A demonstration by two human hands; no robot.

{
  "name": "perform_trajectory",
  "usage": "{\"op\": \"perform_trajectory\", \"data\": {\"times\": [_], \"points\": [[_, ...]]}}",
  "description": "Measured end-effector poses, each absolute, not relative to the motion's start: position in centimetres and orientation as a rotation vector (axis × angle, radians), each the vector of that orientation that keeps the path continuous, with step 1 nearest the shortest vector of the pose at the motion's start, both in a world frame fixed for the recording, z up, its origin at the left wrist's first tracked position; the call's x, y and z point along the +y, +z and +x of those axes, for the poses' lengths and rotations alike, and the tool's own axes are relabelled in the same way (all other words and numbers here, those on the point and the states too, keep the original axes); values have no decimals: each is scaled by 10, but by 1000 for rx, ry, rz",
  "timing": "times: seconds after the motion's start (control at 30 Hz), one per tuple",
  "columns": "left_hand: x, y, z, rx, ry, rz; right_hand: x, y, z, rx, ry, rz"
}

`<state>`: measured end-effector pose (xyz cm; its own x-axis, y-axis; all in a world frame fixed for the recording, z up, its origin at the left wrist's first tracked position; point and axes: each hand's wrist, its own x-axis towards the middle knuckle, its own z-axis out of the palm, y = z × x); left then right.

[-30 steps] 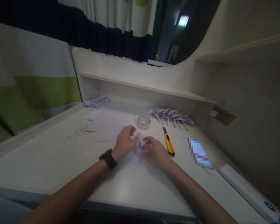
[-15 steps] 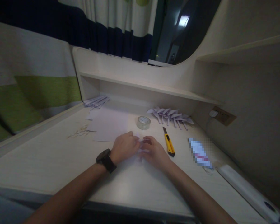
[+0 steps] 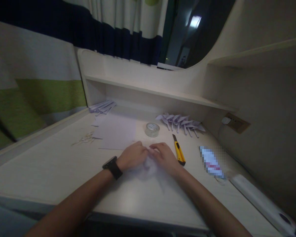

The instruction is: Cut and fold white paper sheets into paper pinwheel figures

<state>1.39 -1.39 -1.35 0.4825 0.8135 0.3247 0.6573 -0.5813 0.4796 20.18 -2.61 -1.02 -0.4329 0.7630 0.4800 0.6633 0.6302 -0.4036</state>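
Both hands meet over a small folded paper [image 3: 148, 162] on the desk [image 3: 51, 171]; the left hand [image 3: 132, 156] and right hand [image 3: 164, 157] pinch it with curled fingers, beside a yellow knife [image 3: 179, 152] and tape roll [image 3: 152, 129]

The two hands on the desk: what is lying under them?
Under the left hand and right hand lies a small pale lilac folded paper piece, pressed onto the pale wooden desk. Only its middle shows; its folds and full shape are covered.
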Motion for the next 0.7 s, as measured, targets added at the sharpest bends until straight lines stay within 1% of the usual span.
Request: {"op": "perform_trajectory", "data": {"times": [0.1, 0.23, 0.4, 0.5, 0.7], "points": [[-12, -14, 15, 1259, 716, 2561, -14, -8, 202, -2149, 345, -1166], [-12, -13, 16, 1334, 708, 2461, -3, -15, 202, -2053, 589, -1258], [-12, -10, 17, 1370, 863, 2292, -2, -24, 202, -2054, 629, -1269], [-9, -11, 16, 1366, 917, 2179, -3, -24, 204, -1965, 631, -1227], [-6, -14, 16, 1401, 1018, 2050, -8, -21, 204, -1778, 787, -1078]]}}
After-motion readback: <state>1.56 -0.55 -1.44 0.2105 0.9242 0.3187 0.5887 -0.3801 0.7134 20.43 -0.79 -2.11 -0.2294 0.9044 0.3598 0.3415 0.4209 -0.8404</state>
